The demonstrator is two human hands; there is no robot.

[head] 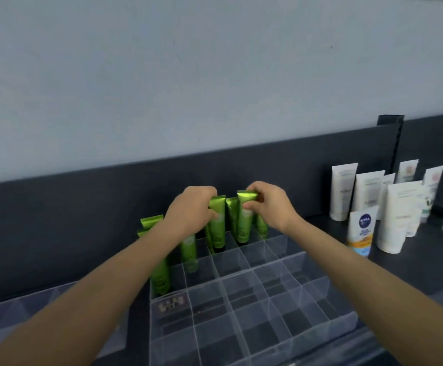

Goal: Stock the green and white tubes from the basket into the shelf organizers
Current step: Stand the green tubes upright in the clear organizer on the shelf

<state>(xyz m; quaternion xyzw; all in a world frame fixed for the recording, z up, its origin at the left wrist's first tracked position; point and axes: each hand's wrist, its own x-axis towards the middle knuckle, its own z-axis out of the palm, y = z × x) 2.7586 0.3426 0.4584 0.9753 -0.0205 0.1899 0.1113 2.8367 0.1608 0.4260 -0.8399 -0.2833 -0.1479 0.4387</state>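
Observation:
A clear acrylic organizer (241, 299) with several square cells sits on the dark shelf. Several green tubes stand upright in its back rows. My left hand (191, 212) grips the top of one green tube (218, 228) standing in a back cell. My right hand (270, 204) pinches the crimped top of another green tube (244, 223) just to the right, also upright in a back cell. More green tubes (188, 252) stand to the left, partly hidden by my left forearm. The basket is out of view.
White tubes (397, 220) and a small white tube with a blue logo and orange base (361, 233) stand on the shelf at the right. A second clear organizer (43, 313) lies at the left. A dark back panel (83, 220) rises behind the organizer.

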